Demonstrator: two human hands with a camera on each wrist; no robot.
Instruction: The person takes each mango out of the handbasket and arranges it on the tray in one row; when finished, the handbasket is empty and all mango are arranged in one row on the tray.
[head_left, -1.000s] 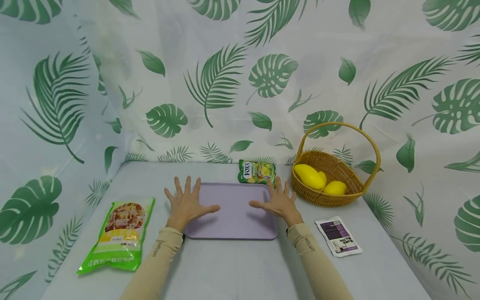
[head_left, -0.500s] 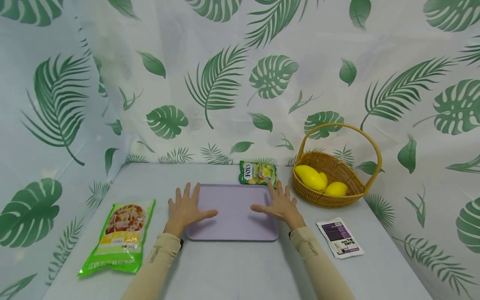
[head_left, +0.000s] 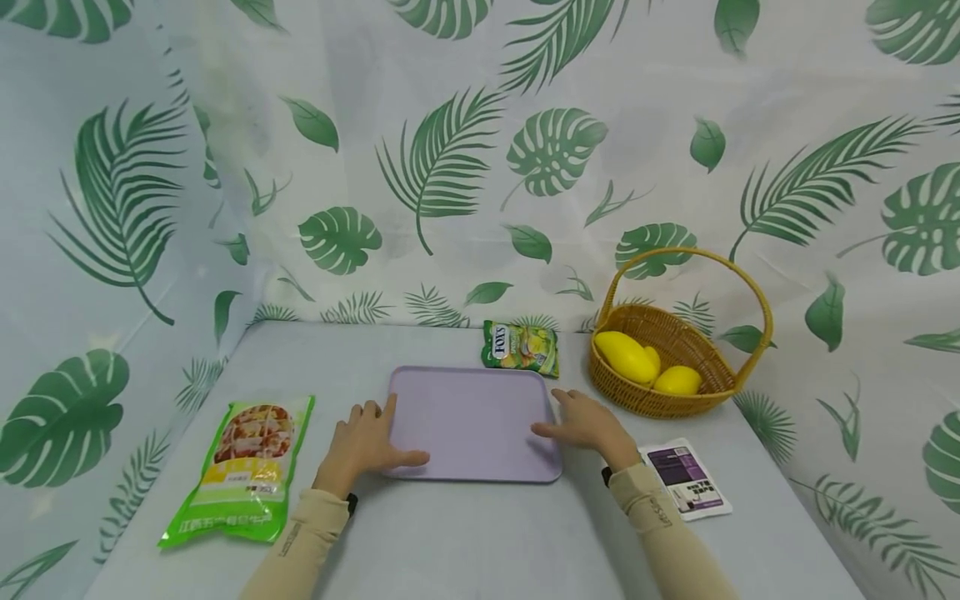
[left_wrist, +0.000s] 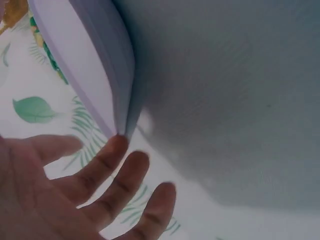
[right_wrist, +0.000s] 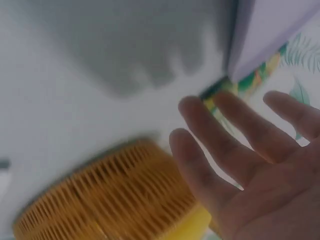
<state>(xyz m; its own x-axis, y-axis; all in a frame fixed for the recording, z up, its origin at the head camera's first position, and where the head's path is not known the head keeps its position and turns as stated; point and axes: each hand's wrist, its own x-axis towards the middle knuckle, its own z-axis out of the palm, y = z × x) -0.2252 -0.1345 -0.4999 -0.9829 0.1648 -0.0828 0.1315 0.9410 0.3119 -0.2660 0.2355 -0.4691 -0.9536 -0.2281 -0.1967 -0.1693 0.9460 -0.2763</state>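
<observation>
A light purple rectangular tray (head_left: 472,425) lies on the table between the two hands. My left hand (head_left: 363,446) is at its left side, thumb over the near left corner. In the left wrist view its fingers (left_wrist: 132,172) are slightly bent and parted, one fingertip meeting the tray's edge in the picture; firm contact cannot be told. Beside the tray's right side is my right hand (head_left: 588,427), its thumb reaching over the rim. Loosely extended fingers (right_wrist: 225,137) show in the right wrist view, with nothing held.
Behind the tray lies a green FOX'S candy bag (head_left: 520,348). A wicker basket (head_left: 660,406) holding yellow fruit (head_left: 628,358) stands at the back right. A purple-and-white packet (head_left: 686,477) lies near the right forearm, and a green food bag (head_left: 243,471) on the left.
Both hands have come down and outward, the left toward the near left corner and the right off to the tray's right side. Their widely spread fingers are now more relaxed. The tray stays put.
</observation>
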